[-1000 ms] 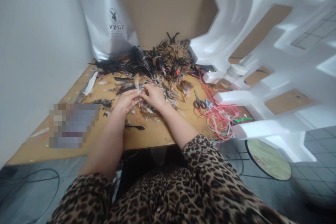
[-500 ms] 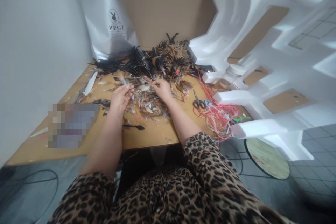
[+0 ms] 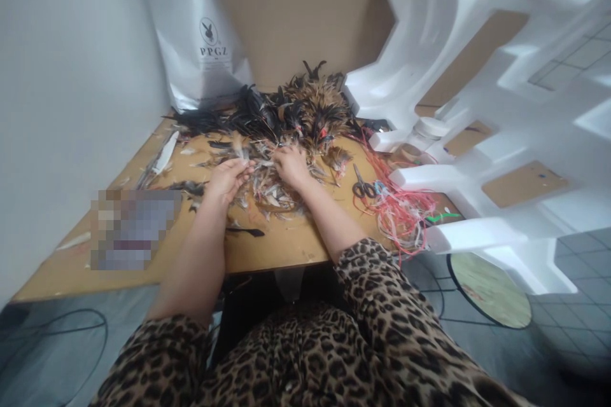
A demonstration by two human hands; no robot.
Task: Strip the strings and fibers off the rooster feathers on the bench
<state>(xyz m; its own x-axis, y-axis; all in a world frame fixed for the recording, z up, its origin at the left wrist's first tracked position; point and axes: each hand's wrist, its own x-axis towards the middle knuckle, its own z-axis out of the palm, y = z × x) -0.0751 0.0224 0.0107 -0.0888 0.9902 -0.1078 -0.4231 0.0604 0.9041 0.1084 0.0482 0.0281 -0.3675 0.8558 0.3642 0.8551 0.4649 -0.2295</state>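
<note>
My left hand [image 3: 229, 179] is closed in a pinch on a pale brown feather [image 3: 240, 146], which points up and away from the fingertips. My right hand [image 3: 289, 164] reaches over a loose pile of small feathers [image 3: 274, 196]. Its fingers look apart and bent down onto the pile; their tips are partly hidden among the feathers. Just behind both hands lie bunches of black feathers [image 3: 255, 111] and brown feathers [image 3: 322, 102], some bound with red ties. A small brown feather bunch [image 3: 337, 158] rests right of my right hand.
Black-handled scissors [image 3: 363, 186] lie beside tangled pink and white strings [image 3: 403, 219] on the right of the table [image 3: 281, 254]. White foam pieces [image 3: 424, 178] border that side. A silver-white bag [image 3: 191, 44] stands back left. A blurred-out object [image 3: 136, 229] lies at front left.
My left hand has shifted slightly right, with the feather more upright. My right hand has gone from a pinch to a lowered, looser pose over the pile. The view has shifted slightly.
</note>
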